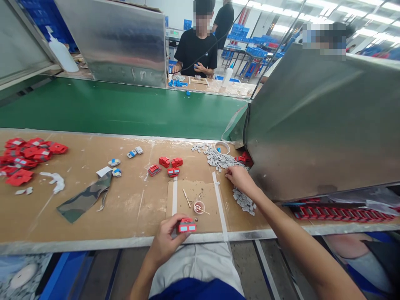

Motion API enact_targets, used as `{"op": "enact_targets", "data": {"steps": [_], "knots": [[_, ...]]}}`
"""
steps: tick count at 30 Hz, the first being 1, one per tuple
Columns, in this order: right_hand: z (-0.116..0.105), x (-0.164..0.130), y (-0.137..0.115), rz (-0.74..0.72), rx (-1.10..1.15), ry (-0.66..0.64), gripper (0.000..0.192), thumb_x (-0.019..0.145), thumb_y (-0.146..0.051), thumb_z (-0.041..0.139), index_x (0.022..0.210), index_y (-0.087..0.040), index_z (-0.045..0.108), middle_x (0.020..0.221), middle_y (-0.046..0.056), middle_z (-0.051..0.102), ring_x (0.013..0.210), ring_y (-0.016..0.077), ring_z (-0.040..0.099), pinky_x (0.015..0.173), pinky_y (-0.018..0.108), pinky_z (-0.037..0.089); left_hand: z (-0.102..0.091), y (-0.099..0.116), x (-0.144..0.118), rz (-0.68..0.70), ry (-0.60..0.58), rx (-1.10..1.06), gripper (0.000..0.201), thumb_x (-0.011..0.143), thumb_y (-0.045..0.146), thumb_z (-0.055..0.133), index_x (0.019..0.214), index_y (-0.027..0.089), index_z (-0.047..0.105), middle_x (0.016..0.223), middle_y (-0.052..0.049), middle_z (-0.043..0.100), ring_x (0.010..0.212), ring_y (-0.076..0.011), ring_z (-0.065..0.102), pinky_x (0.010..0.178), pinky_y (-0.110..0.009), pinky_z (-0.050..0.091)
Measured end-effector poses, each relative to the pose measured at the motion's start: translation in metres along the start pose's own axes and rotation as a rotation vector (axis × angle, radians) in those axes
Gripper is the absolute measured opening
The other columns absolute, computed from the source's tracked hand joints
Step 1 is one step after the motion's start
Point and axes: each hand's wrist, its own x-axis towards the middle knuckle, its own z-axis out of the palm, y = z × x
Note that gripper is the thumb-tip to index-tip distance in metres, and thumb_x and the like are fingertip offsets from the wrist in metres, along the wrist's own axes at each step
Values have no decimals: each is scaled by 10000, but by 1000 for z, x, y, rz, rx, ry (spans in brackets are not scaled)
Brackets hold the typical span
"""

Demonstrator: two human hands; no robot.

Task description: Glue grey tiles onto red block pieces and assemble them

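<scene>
My left hand (168, 239) grips a small red plastic toy part (187, 225) with a grey face and two pale panes, just over the table's front edge. Out to the right, my right hand (240, 179) reaches over a spread of small flat grey pieces (215, 158), its thumb and fingers pinched together at the border; what lies between them is too small to make out. More grey pieces (244, 202) lie below that wrist. Ahead of the left hand stands a little cup (199, 207) with a stick across it, and a second thin stick (186, 198) lies beside it.
Several red parts (173, 171) sit mid-table, with a heap of them (23, 158) at far left. A camouflage cloth (86, 202) and a tape roll (222, 148) lie on the table. A green belt (125, 108) runs behind; a metal panel (318, 125) rises right. A person (198, 50) works opposite.
</scene>
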Motion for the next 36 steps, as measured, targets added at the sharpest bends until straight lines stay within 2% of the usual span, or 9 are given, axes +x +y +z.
{"op": "enact_targets", "data": {"steps": [5, 9, 12, 15, 18, 20, 25, 30, 36], "knots": [[-4, -11, -4, -24, 142, 67, 188, 865, -46, 578, 885, -127, 746, 967, 148, 761, 902, 238, 691, 827, 318, 474, -1, -1, -1, -11, 6, 0, 417, 860, 421, 746, 1196, 175, 758, 1097, -134, 802, 974, -261, 751, 898, -344, 586], [-16, -44, -6, -73, 338, 111, 166, 934, -213, 593, 993, -152, 736, 995, 107, 780, 874, 215, 722, 798, 314, 545, -4, -3, -1, -1, -27, 23, 526, 864, 499, 741, 1298, 201, 734, 1181, -148, 795, 1073, -290, 737, 986, -397, 570], [-18, -84, -18, -109, 689, 125, 268, 941, -418, 656, 1000, -168, 736, 901, 81, 765, 782, 196, 706, 697, 299, 567, -4, -3, -1, -16, -39, -30, 562, 860, 484, 754, 1335, 190, 694, 1195, -153, 784, 1066, -280, 743, 971, -383, 577], [-12, -125, -41, -86, 1123, 123, 322, 849, -516, 781, 889, -199, 738, 812, 44, 717, 696, 162, 652, 644, 281, 560, -4, -1, 0, -39, -54, -119, 520, 846, 435, 783, 1279, 169, 675, 1116, -140, 791, 986, -250, 759, 888, -333, 594], [-2, -151, -65, -21, 1349, 32, 362, 804, -556, 824, 852, -210, 731, 765, 22, 678, 651, 143, 625, 615, 269, 554, -5, 2, 1, -12, -87, -149, 388, 830, 420, 803, 1103, 160, 713, 1014, -112, 796, 900, -224, 752, 826, -298, 586], [4, -159, -76, 36, 1437, -60, 393, 778, -572, 844, 880, -209, 733, 725, 11, 665, 620, 135, 614, 594, 263, 548, -6, 4, 2, 3, -110, -153, 364, 822, 419, 814, 1063, 158, 735, 982, -101, 804, 871, -216, 750, 810, -290, 580], [11, -163, -90, 114, 1537, -208, 415, 741, -558, 877, 878, -198, 722, 666, -3, 657, 590, 124, 595, 578, 251, 539, -7, 7, 4, 11, -134, -143, 424, 840, 437, 806, 1162, 163, 771, 1003, -114, 831, 883, -233, 769, 837, -319, 594], [13, -170, -103, 85, 1474, -292, 390, 791, -555, 838, 860, -190, 721, 712, 16, 694, 638, 140, 639, 627, 269, 562, -8, 6, 3, 42, -135, -112, 462, 853, 471, 794, 1208, 175, 783, 1069, -136, 828, 910, -250, 774, 859, -342, 599], [14, -179, -122, -42, 1331, -231, 310, 896, -500, 751, 885, -191, 745, 818, 35, 744, 718, 155, 675, 668, 273, 555, -8, 3, 1, -12, -161, -196, 474, 856, 462, 793, 1221, 165, 741, 1051, -129, 819, 891, -231, 771, 800, -306, 597]]}}
